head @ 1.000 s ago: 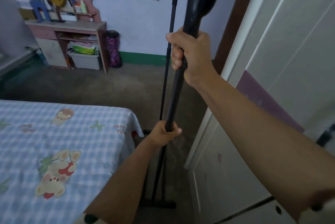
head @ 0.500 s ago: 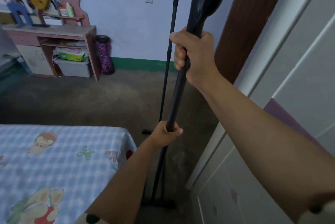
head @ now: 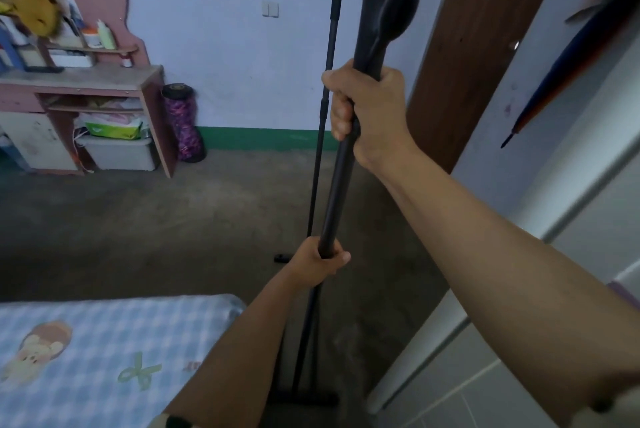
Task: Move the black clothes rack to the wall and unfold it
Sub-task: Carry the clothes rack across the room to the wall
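The black clothes rack (head: 337, 192) stands folded and nearly upright in front of me, between the bed and a white wardrobe. Its thick near pole runs from the top edge down to a foot bar on the floor (head: 304, 398). A thinner far pole (head: 327, 81) rises behind it. My right hand (head: 367, 112) grips the thick pole high up, just under a rounded black hook. My left hand (head: 320, 261) is closed around the same pole lower down. The pale blue wall (head: 242, 63) lies ahead across the floor.
A bed with a blue checked sheet (head: 104, 358) fills the lower left. A white wardrobe (head: 519, 289) and a brown door (head: 478, 46) line the right. A pink desk (head: 86, 108) with a storage box stands at the far left wall, a purple roll (head: 181, 122) beside it.
The view has shifted forward and right: the bed has slid lower in the frame, the brown door and far wall show more. Both hands keep the same grip on the pole.
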